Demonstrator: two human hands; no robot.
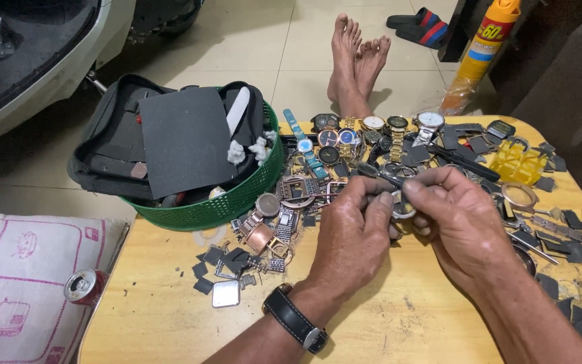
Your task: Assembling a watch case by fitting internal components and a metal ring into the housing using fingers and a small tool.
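**Two hands closed on a small round watch part above a littered table**

A small round watch case (pixel 403 206) sits pinched between the two hands over the middle of the wooden table (pixel 385 323), mostly hidden by the fingers. The left hand (pixel 353 232), with a black-strapped wristwatch (pixel 296 320) on its wrist, curls tightly around a thin dark tool (pixel 380 176) whose tip points up and left past the knuckles. The right hand (pixel 458 219) closes on the case from the other side, its fingertips touching those of the left hand.

Just beyond the hands lies a row of wristwatches (pixel 372 131) with gold, silver and blue dials, one on a light blue strap (pixel 306 145). To the left of the hands are loose metal bracelets and a copper-coloured case (pixel 259 236), with dark foam scraps (pixel 217 259) near them. A green plastic basket (pixel 227 205) stands at the table's far left corner, holding a black pouch (pixel 112 145) and a dark foam sheet (pixel 184 138). To the right are a yellow plastic holder (pixel 516 162) and more dark scraps. A drink can (pixel 83 285) lies on a white cushion (pixel 21 283) beside the table. Bare feet (pixel 357 57) rest on the tiled floor beyond, and an orange spray can (pixel 486 47) stands at the upper right.
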